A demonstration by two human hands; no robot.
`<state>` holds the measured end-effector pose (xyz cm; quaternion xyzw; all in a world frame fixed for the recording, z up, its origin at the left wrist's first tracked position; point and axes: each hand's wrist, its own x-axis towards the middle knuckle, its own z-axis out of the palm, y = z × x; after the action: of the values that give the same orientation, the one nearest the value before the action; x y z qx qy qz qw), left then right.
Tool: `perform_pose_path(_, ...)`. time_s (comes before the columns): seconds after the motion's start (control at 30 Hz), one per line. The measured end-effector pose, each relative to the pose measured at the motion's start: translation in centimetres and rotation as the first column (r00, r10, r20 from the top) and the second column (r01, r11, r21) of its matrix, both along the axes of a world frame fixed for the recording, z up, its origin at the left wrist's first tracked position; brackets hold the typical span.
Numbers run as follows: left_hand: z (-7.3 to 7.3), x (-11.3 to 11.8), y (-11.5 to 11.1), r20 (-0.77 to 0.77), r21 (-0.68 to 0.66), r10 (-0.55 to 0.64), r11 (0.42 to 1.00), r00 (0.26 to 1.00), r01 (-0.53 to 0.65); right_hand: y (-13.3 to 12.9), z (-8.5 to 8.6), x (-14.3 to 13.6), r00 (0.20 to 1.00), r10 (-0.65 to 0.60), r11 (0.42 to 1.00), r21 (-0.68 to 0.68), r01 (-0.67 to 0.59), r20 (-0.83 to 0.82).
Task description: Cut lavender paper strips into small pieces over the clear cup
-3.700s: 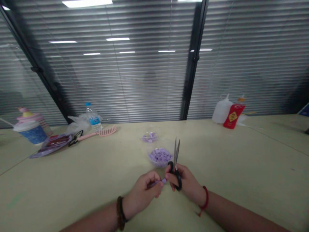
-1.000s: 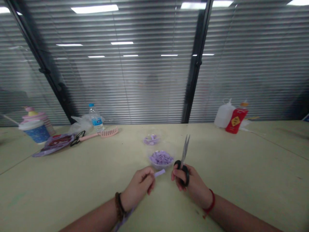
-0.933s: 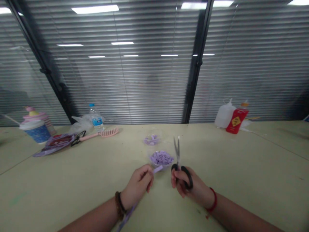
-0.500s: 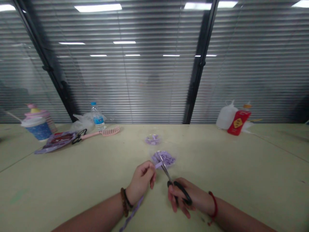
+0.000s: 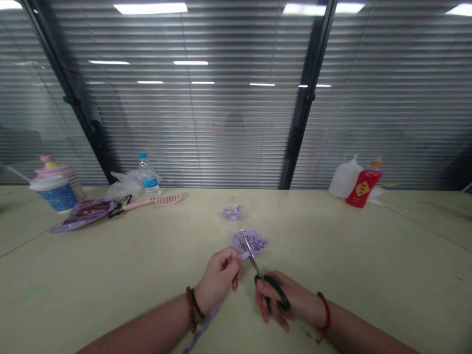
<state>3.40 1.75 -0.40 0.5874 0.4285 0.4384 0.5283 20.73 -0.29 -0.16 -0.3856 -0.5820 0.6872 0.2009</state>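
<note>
My left hand (image 5: 220, 271) is closed in a pinch on a purple ribbon (image 5: 205, 325). The ribbon's short end sticks out past my fingertips, and its long tail hangs down beside my wrist. In my right hand (image 5: 275, 297) is a pair of scissors (image 5: 254, 263) with black handles, my fingers through the loops. Its narrow metal blades are around or against the ribbon end; I cannot tell how far apart they are. Just beyond the blade tips lies a clear container with a heap of small purple cut pieces (image 5: 252, 241). Behind it a smaller clear dish holds more purple pieces (image 5: 233, 213).
At the left stand a blue paper cup (image 5: 57, 196), a purple packet (image 5: 84, 214), a pink hairbrush (image 5: 167, 198) and a water bottle (image 5: 149, 177). A red bottle (image 5: 364, 187) and a white squeeze bottle (image 5: 344, 178) stand at the back right. Blinds (image 5: 228, 123) rise behind the table.
My left hand has moved slightly to the right, bringing the ribbon end nearer the blades. The scissor blades look closer together. My right hand has barely moved.
</note>
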Motion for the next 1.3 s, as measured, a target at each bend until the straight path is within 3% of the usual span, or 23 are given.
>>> perform_pose_path(0.3, 0.2, -0.2, 0.2, 0.034, -0.015, 0.001, 1.0, 0.999, -0.001, -0.1, 0.2, 0.0, 1.0, -0.015, 1.0, 0.005, 0.015, 0.001)
perform_pose_path(0.7, 0.4, -0.6, 0.9, 0.001, -0.001, 0.045, 0.999, 0.999, -0.045, 0.3, -0.2, -0.3, 0.975, -0.221, 0.975, 0.004, 0.221, 0.029)
perform_pose_path(0.9, 0.5, -0.8, 1.2, 0.069, 0.011, 0.094, 0.995, 0.993, -0.095, -0.1, 0.5, -0.4, 0.992, -0.109, 0.994, -0.016, 0.111, 0.056)
perform_pose_path(1.3, 0.1, -0.3, 0.7, 0.026, -0.005, -0.041, 0.999, 0.999, 0.041, -0.1, 0.8, -0.7, 0.986, -0.091, 0.995, -0.024, 0.095, 0.137)
